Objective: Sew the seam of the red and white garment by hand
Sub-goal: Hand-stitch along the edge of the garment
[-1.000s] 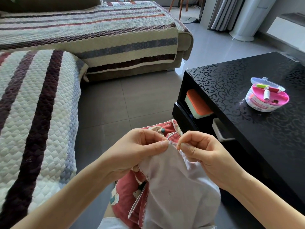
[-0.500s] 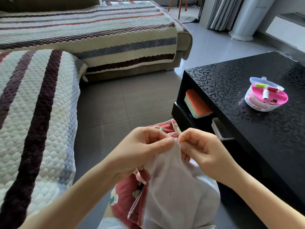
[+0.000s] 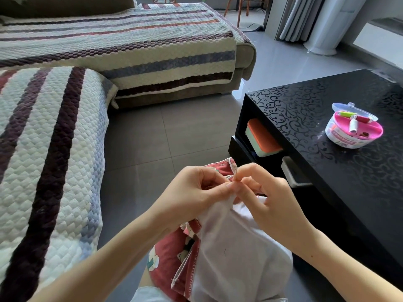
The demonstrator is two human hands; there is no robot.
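Fabric is gathered up off the lap and held between both hands, so the stitch point sits high in my feed where it can be watched. The garment (image 3: 235,253) drapes down over the lap with its white side up, and its red printed side shows at the left and just beyond the fingertips.

The left hand (image 3: 192,199) pinches a fold of the white cloth between thumb and forefinger, with the other fingers curled under. I judge this keeps the edge taut and raised for the other hand.

The right hand (image 3: 272,205) has thumb and forefinger tips pressed together at that same edge, touching the left fingertips, with its remaining fingers loosely curled. I take this for a grip on needle or thread along with the cloth, but nothing that thin shows, so I cannot tell.

The kit (image 3: 354,129) stands on the table (image 3: 327,171) to the right, well apart from the hands, with its spools showing. It looks kept there for fresh thread.

I judge the seam to be mid-stitch. The fingers hide how much of it is sewn, and a slack fold here would let the stitch wander
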